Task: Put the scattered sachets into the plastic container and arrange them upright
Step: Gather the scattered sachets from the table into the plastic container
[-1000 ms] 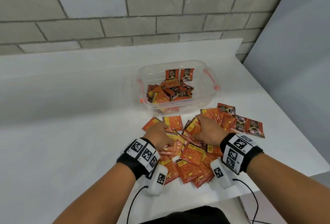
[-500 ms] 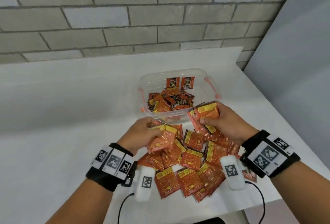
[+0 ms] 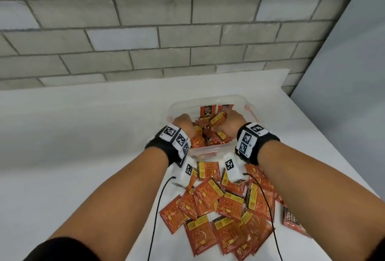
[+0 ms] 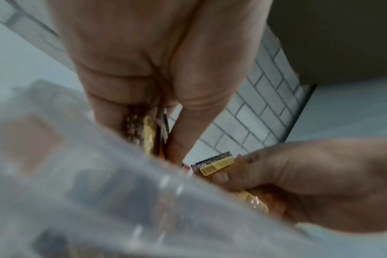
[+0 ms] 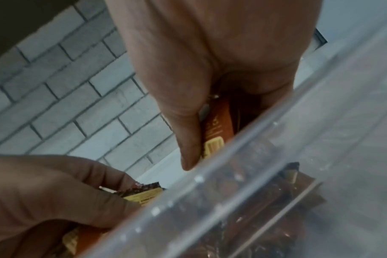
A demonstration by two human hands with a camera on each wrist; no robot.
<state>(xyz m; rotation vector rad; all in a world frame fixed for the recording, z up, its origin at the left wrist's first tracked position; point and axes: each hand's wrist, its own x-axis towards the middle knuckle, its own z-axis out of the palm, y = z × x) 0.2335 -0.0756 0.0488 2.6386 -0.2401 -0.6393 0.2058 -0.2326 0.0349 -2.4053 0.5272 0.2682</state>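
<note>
Your left hand [image 3: 183,124] and right hand [image 3: 231,122] each clutching sachets [image 3: 217,119] inside the container [image 3: 210,150], fingertips hidden, wrist views blurred by its wall.

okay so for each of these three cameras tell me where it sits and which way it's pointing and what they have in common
Head: worn on the head, looking forward and down at the table, container and loose sachets; both forearms, left hand and right hand show.
Left wrist: looks along the left hand's palm at the sachets it grips; the right hand shows lower right.
Right wrist: looks along the right hand's palm at its gripped sachets; the left hand shows lower left.
Shared: both wrist views show both hands, the container's clear wall and the brick wall.
</note>
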